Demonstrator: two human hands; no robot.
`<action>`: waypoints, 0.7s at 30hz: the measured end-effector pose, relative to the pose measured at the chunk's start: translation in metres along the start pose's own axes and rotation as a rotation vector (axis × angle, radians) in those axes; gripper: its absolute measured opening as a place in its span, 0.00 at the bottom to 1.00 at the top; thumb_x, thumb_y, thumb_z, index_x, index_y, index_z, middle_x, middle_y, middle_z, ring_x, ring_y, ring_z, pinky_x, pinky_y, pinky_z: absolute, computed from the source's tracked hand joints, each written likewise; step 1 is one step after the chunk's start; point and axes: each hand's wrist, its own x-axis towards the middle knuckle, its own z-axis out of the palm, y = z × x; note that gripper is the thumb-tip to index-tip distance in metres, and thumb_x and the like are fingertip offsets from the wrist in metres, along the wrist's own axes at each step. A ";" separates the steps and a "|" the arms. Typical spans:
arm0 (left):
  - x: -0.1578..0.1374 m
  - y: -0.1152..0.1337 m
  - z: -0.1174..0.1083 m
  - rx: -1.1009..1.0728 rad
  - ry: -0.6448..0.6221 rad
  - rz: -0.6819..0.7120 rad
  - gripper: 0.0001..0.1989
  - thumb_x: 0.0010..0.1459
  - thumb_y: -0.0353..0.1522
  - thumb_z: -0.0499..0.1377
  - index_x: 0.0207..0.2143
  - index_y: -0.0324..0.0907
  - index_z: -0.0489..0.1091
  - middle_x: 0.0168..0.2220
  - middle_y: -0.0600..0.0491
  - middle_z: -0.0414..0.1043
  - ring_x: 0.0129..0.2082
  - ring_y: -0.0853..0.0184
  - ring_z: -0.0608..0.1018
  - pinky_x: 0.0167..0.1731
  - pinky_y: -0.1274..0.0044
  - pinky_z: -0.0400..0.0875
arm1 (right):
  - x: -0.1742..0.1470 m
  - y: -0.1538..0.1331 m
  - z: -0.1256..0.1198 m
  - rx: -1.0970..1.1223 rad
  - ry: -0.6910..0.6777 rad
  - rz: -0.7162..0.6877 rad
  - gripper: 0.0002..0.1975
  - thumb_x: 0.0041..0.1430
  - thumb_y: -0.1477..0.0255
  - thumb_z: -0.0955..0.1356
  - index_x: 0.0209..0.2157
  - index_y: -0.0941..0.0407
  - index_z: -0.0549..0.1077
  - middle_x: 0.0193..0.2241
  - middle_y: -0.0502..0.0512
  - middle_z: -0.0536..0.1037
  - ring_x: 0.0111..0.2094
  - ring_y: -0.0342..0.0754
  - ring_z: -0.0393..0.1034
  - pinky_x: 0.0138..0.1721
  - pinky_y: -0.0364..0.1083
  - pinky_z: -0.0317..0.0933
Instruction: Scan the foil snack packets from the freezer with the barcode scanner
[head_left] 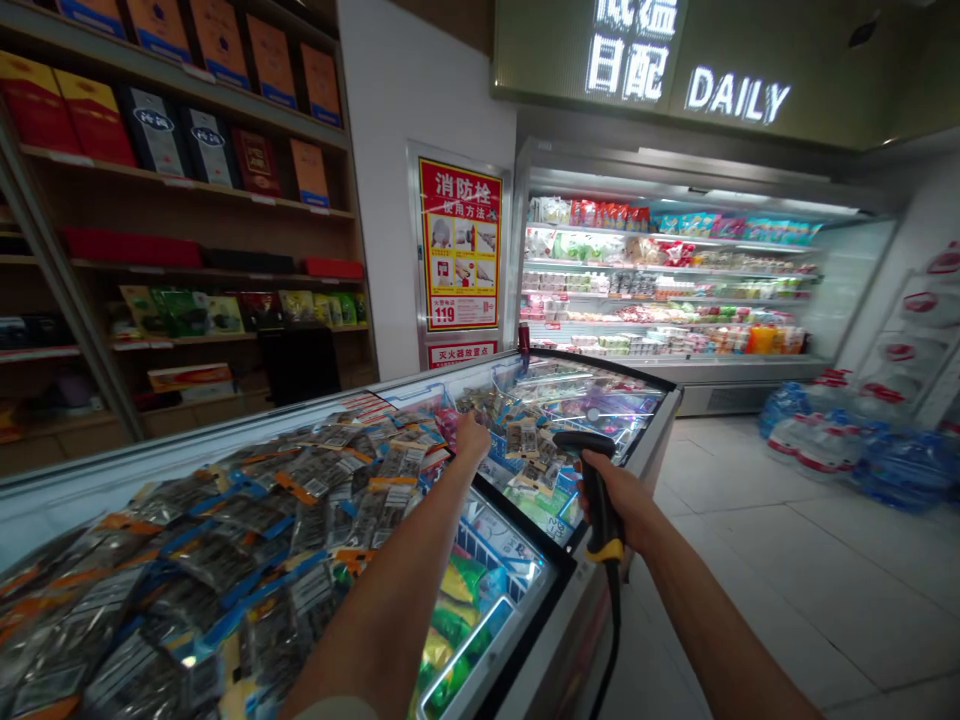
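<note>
Nearest us, a broad heap of flat packets [247,540] covers much of the near end of the chest freezer [651,442]; they are crinkled clear plastic with dark contents and orange or blue edges, overlapping at many angles; beside them, plump green-and-yellow bags [454,590] show under smooth glass; our right hand [626,500] is wrapped firmly round the matte black, yellow-trimmed handle of a corded scanner [596,488], held above the freezer's edge; our left hand [472,437] reaches farther, to a glossy pink packet [448,424] at the heap's far end; its fingertips are hidden, so we cannot tell whether they pinch it or merely touch it; we judge this to be midway work, with the pink packet not lifted clear; nothing shows which packets are dealt with and which are left; beyond stand a cylindrical red can [523,337] and a brightly lit, shelved chiller [720,374].
</note>
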 end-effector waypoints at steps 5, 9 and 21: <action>-0.007 -0.002 -0.080 0.666 0.038 0.156 0.15 0.46 0.22 0.50 0.38 0.33 0.68 0.41 0.41 0.69 0.46 0.61 0.68 0.45 0.75 0.59 | -0.011 0.003 0.022 -0.034 -0.073 -0.006 0.10 0.51 0.64 0.63 0.25 0.57 0.63 0.13 0.46 0.66 0.11 0.39 0.60 0.10 0.39 0.55; -0.023 -0.009 -0.120 0.850 0.075 0.079 0.17 0.47 0.27 0.52 0.42 0.32 0.66 0.43 0.37 0.67 0.46 0.54 0.68 0.40 0.70 0.63 | -0.018 0.006 0.035 -0.062 -0.101 -0.019 0.11 0.50 0.63 0.63 0.26 0.57 0.64 0.13 0.46 0.66 0.11 0.39 0.60 0.10 0.39 0.55; -0.030 -0.019 -0.123 0.799 0.039 -0.067 0.15 0.49 0.27 0.51 0.40 0.33 0.67 0.42 0.37 0.69 0.42 0.56 0.72 0.36 0.71 0.64 | -0.038 0.000 0.044 -0.102 -0.088 0.003 0.10 0.51 0.64 0.63 0.27 0.57 0.64 0.14 0.46 0.66 0.12 0.39 0.61 0.11 0.39 0.56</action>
